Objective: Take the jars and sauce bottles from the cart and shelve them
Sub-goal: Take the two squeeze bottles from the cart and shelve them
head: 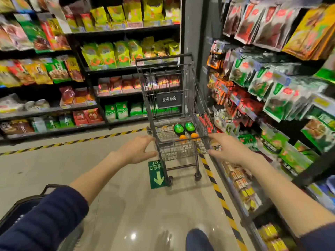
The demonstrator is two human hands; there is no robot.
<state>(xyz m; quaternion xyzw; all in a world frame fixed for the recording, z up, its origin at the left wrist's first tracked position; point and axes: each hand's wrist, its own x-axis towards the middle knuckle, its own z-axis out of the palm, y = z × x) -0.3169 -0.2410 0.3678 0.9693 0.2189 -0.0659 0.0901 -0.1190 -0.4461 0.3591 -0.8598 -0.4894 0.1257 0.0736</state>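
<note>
A small dark wire cart (159,69) stands in the aisle ahead of me. In its basket lie two dark sauce bottles with green labels and orange caps, one on the left (179,130) and one on the right (190,129), caps pointing toward me. My left hand (139,149) reaches to the cart's near left corner, fingers spread, close to or touching the rim. Reaching the near right corner, my right hand (226,149) has its fingers apart against the basket edge. Neither hand holds a bottle.
Shelves of packaged snacks (108,55) line the left and back. Hanging packets (272,84) fill the rack on the right, close beside the cart. A black-and-yellow floor stripe (217,192) runs along the right rack. A dark basket (27,201) sits at lower left.
</note>
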